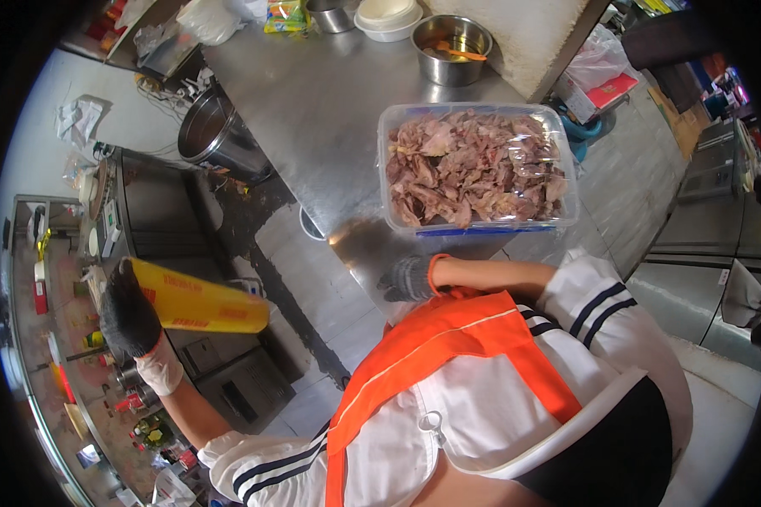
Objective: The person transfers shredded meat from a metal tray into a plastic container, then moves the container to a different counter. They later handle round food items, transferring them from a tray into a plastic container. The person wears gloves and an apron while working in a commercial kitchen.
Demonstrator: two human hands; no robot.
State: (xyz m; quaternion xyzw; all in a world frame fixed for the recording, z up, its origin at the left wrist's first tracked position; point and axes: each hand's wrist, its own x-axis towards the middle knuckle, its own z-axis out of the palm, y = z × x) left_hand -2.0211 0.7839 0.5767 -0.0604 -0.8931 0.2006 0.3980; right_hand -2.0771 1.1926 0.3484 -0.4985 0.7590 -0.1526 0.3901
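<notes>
My left hand [130, 310], in a dark knit glove over a pale cuff, grips one end of a yellow roll of cling film [206, 301] that bears red writing. The roll is held out at the left, away from the steel table. My right hand [412, 279], in a grey knit glove with an orange cuff, is bent in front of the orange apron [431, 336], near the table's front edge. Whether its fingers hold anything cannot be made out. Just beyond it, a clear plastic tub [383, 184] full of cooked meat pieces [475, 168] stands on the table, with shiny film across it.
On the steel table [292, 114] stand a steel pot [450, 70] with an orange utensil and white bowls [388, 19]. A tall steel bucket [219, 139] is left of the table. Crowded shelves [57, 317] line the left wall. A wall corner [533, 44] rises behind the tub.
</notes>
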